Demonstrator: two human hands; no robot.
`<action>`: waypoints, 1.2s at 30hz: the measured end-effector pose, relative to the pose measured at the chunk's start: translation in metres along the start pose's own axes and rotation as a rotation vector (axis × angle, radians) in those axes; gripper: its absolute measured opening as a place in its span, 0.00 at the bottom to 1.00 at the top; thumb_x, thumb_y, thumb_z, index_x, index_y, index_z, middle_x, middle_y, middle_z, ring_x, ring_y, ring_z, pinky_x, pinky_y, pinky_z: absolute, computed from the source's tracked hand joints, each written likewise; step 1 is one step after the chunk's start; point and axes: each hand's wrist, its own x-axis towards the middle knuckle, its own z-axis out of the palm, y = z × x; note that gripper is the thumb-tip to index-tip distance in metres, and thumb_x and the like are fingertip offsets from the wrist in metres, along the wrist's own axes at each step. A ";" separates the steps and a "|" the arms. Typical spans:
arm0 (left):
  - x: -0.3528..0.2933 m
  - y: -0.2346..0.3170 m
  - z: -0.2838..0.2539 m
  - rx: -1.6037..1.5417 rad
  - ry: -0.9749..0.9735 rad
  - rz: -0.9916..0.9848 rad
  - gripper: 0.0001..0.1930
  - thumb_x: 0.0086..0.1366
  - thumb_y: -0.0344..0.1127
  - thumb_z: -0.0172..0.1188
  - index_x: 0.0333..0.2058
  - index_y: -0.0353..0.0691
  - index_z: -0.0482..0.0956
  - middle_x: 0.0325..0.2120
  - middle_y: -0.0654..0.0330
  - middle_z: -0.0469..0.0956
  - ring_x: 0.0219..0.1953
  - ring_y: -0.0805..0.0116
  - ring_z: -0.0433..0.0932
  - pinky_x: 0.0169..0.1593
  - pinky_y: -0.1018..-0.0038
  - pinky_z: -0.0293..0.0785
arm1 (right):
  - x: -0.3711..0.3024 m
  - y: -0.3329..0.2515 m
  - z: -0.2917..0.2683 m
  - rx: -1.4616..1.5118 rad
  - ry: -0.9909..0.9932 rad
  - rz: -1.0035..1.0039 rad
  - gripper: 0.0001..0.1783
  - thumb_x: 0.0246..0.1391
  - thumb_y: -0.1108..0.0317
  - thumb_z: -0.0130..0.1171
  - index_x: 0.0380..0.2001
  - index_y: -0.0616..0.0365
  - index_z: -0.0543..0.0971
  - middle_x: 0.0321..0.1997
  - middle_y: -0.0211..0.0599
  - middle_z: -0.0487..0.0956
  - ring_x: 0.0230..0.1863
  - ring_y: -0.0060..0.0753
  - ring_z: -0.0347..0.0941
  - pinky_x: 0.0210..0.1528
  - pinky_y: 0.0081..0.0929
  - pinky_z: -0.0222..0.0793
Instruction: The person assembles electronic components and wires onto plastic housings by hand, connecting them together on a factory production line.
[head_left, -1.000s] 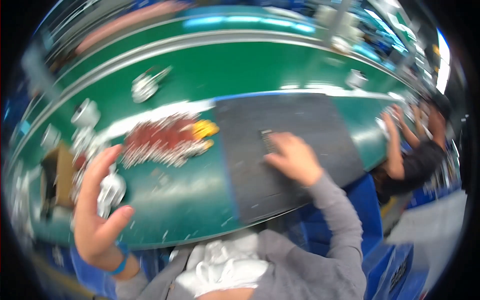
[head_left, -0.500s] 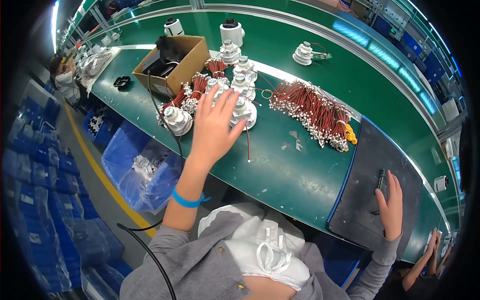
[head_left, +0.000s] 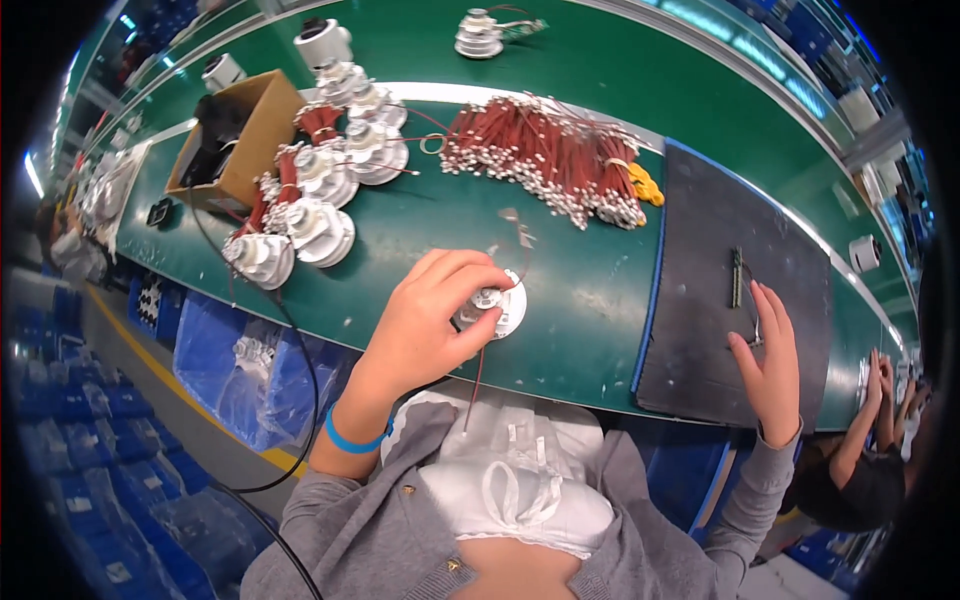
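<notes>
My left hand (head_left: 430, 318), with a blue band at its wrist, is closed around a white round lens unit (head_left: 512, 308) above the near part of the green table. A thin red-brown wire trails down from that unit toward my lap. My right hand (head_left: 770, 375) is over the black mat, thumb and fingers apart. Just beyond its fingertips a narrow green circuit board (head_left: 737, 277) lies on the mat, with a dark wire running down between thumb and fingers. Several similar white lens units (head_left: 320, 232) stand in a group at the left of the table.
Bundled red-brown wires (head_left: 540, 150) with white connectors lie in the table's middle, yellow pieces (head_left: 645, 185) at their right end. A cardboard box (head_left: 262, 135) holds black items. The black mat (head_left: 690, 340) covers the right side. A blue bin (head_left: 215, 345) stands below left. Co-workers' arms (head_left: 862, 420) show far right.
My left hand has taken a lens unit from the group and carried it right and nearer to me. My right hand has stayed over the mat by the circuit board. The view has shifted.
</notes>
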 end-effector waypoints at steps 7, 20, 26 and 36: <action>0.008 0.018 0.026 0.321 -0.020 0.280 0.23 0.42 0.21 0.57 0.38 0.55 0.82 0.47 0.65 0.75 0.55 0.54 0.66 0.52 0.61 0.66 | -0.019 0.097 -0.014 0.079 0.111 0.171 0.28 0.51 0.70 0.58 0.57 0.58 0.69 0.59 0.49 0.68 0.62 0.46 0.63 0.62 0.33 0.56; 0.013 0.068 0.119 0.599 -0.177 0.464 0.10 0.50 0.34 0.62 0.34 0.49 0.81 0.45 0.70 0.78 0.54 0.65 0.71 0.61 0.55 0.54 | -0.018 0.174 -0.007 0.077 0.087 0.085 0.27 0.45 0.72 0.59 0.52 0.56 0.72 0.50 0.43 0.73 0.52 0.46 0.68 0.53 0.34 0.64; 0.024 0.091 0.148 0.194 -0.471 0.612 0.14 0.46 0.32 0.59 0.35 0.49 0.81 0.27 0.66 0.74 0.38 0.66 0.75 0.49 0.62 0.68 | -0.058 0.193 0.000 -0.008 0.185 0.004 0.28 0.40 0.80 0.55 0.51 0.58 0.72 0.54 0.43 0.71 0.57 0.50 0.64 0.58 0.38 0.61; 0.015 0.077 0.197 -0.374 -0.394 0.285 0.13 0.46 0.21 0.49 0.34 0.38 0.65 0.20 0.57 0.65 0.21 0.61 0.61 0.28 0.67 0.60 | -0.085 0.217 0.029 0.093 0.491 0.391 0.29 0.53 0.60 0.59 0.54 0.67 0.68 0.55 0.53 0.71 0.57 0.50 0.66 0.58 0.38 0.59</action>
